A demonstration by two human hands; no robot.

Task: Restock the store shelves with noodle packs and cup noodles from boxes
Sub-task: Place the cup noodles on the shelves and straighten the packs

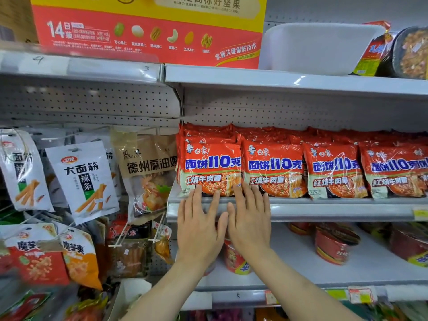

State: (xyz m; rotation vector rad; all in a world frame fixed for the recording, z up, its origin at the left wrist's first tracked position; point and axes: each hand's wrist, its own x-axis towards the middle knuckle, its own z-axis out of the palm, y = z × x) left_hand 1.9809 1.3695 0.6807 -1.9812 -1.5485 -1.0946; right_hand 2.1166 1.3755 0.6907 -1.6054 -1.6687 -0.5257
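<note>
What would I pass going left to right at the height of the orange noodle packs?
White snack bag → brown chicken pouch → four front noodle packs: first, second, third, fourth.

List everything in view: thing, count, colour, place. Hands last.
noodle packs: four stacks across the front with more behind, orange-red, middle shelf
middle shelf: one, white, centre right
cup noodles: several, red, lower shelf
nut box: one, red and yellow, top shelf left
tub: one, white, top shelf
bowl meal: one, dark, top shelf far right
white snack bags: at least two, white with orange sticks, hanging at left
brown bag: one, brown, hanging beside the noodle packs
orange-red bags: at least two, hanging at lower left
left hand: one, fingers straight, fingertips on the leftmost noodle pack
right hand: one, fingers straight, fingertips at the front packs
</note>
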